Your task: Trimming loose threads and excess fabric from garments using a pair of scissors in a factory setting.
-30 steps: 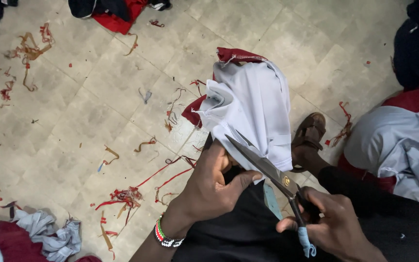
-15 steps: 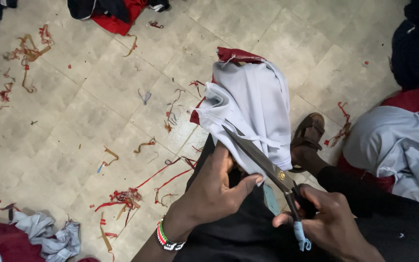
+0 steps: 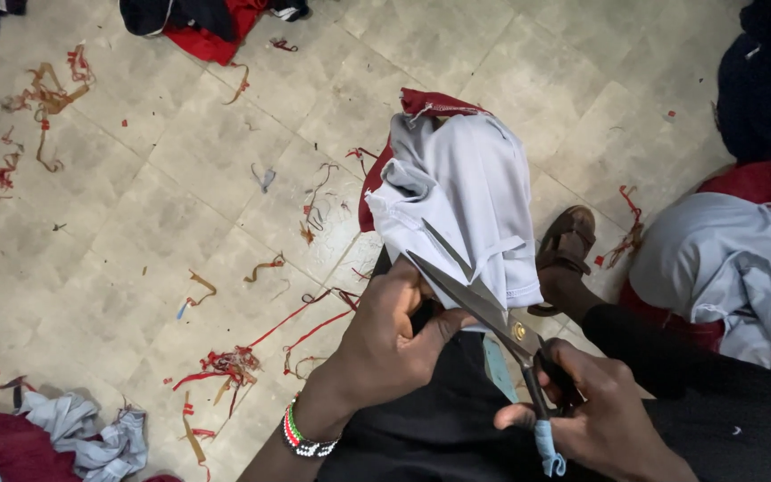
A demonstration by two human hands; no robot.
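Now left hand (image 3: 394, 335) fingers pinching grey cloth (image 3: 466, 201); right hand (image 3: 604, 415) gripping scissors (image 3: 493, 312) (blades parted).

tiled floor (image 3: 180, 178) w/ red thread scraps (image 3: 225, 364), grey-red garment pile (image 3: 725, 259), sandal (image 3: 566, 243), bottom-left rags (image 3: 73, 437)

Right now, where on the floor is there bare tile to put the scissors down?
Barest: the tiles at upper right, between the grey garment the left hand grips and the dark bundle. Another patch lies left of centre, edged by orange scraps and red threads. Crowded: around the sandalled foot, the grey-and-red pile, and the right hand on the scissors.
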